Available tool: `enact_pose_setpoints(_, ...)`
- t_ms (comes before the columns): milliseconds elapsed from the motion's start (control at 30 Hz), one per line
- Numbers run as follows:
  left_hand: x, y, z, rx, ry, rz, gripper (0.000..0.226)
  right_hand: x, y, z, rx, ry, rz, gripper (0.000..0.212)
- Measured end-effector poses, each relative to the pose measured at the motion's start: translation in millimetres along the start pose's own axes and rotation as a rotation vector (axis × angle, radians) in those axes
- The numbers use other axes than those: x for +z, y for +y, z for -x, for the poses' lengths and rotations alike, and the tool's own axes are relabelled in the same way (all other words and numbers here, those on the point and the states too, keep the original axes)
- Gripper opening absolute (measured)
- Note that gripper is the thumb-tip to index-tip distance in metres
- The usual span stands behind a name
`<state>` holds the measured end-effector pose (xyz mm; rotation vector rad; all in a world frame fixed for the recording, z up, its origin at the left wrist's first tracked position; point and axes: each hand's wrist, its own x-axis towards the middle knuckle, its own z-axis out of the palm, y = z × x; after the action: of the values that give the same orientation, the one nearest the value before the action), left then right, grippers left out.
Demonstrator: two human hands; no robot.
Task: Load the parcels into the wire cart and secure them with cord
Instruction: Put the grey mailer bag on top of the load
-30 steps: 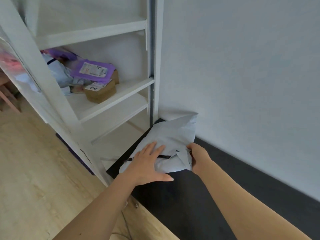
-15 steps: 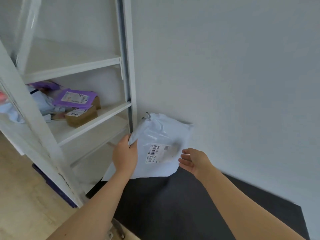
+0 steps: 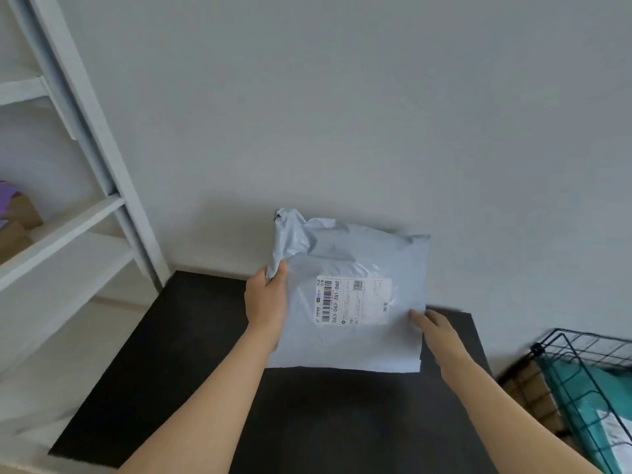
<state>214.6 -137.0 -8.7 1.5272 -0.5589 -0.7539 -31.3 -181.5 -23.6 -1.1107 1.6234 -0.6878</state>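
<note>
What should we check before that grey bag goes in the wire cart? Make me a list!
1. Left hand grips grey bag's left edge: ok.
2. Right hand gripping the right edge: cannot tell, blurred.
3. Wire cart nearby, on the right: ok.
4. Room left beside the teal parcel inside: cannot tell.
5. Cord ready: cannot tell, none in view.

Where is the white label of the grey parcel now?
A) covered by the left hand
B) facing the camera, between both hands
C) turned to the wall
B: the white label on the grey parcel faces the camera, between the left hand and the right hand.
</note>
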Motion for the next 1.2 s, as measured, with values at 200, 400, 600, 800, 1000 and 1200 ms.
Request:
enact_pose_setpoints(200,72,-9,21,-0.089,-0.195,0.089,0.026,-60,33,11,0.093,0.201,-0.113,0.061)
enact_pose_setpoints(400,141,-17,68,-0.05,-0.307,0.037,0.012,-138,70,29,0.089,0.385,-0.124,0.066)
enact_pose_setpoints(600,213,-21,142,0.022,-0.411,-0.033,0.04,-229,111,47,0.075,0.462,-0.143,0.059)
enact_pose_setpoints(800,289,-39,235,0.185,-0.445,-0.17,0.067,-335,162,57,0.056,0.508,-0.121,0.057)
enact_pose_setpoints(1000,373,-51,318,0.236,-0.486,-0.236,0.065,-440,202,54,0.04,0.536,-0.101,0.055)
enact_pose_setpoints(1200,447,-67,360,0.209,-0.55,-0.279,0.068,-518,231,33,0.091,0.558,-0.109,0.053)
